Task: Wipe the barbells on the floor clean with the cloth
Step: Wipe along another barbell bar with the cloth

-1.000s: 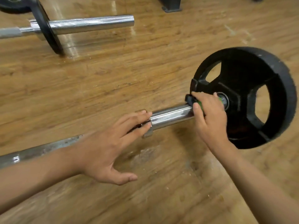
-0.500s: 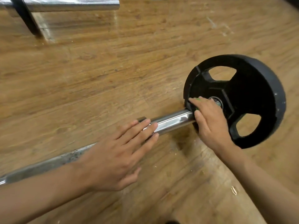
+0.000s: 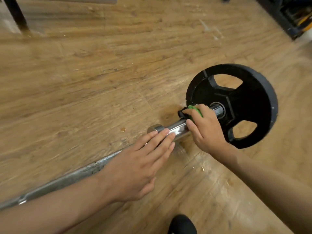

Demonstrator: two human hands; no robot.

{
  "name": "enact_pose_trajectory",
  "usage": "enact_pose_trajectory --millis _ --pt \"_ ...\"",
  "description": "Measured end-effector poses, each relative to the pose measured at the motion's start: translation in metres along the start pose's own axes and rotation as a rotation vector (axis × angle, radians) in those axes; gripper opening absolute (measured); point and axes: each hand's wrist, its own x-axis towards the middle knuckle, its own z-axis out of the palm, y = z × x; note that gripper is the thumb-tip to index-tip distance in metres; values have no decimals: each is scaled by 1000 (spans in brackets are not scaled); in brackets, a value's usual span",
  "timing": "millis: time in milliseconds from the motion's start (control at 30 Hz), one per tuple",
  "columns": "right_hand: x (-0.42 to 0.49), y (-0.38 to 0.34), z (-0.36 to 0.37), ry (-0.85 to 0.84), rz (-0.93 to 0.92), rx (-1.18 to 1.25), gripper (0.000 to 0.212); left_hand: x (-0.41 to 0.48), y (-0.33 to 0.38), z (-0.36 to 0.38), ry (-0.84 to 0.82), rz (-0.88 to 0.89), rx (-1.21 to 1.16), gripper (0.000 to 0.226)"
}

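Note:
A chrome barbell [image 3: 67,179] lies on the wooden floor, running from lower left to a black weight plate [image 3: 249,98] on its sleeve [image 3: 177,128]. My right hand [image 3: 206,129] grips a green and black clip-like piece [image 3: 195,110] around the sleeve, a short way from the plate. A bare stretch of sleeve shows between my hand and the plate's hub. My left hand [image 3: 140,166] lies flat on the sleeve's inner end, fingers straight. No cloth is visible.
A second barbell [image 3: 84,0] with a thin black plate [image 3: 15,14] lies at the top left. A dark rack [image 3: 290,17] stands in the top right corner. A black shoe tip [image 3: 182,224] shows at the bottom edge. Small crumbs dot the floor.
My right hand has slid the green and black piece along the sleeve away from the plate, uncovering bare sleeve at the hub. My left hand stays flat on the bar.

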Motion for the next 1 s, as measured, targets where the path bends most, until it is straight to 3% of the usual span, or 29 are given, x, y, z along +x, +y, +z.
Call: enact_pose_trajectory --millis 67,167,467,633,833,1000 --pt "9 9 -11 -72 115 -66 59 -2 -3 1 5 -5 1 93" --pt "17 1 -23 -180 108 -127 55 1 -6 -2 22 1 -11 92" --pt "37 -30 -28 -55 96 173 52 5 -31 -5 6 16 -21 93" --pt "44 -11 -51 -12 -8 377 53 21 -55 -40 -92 -62 -39 74" --pt "40 44 -112 123 -105 583 54 126 -66 -88 -213 -150 85 68" --pt "24 126 -154 250 20 669 47 246 -47 -116 -171 -248 10 79"
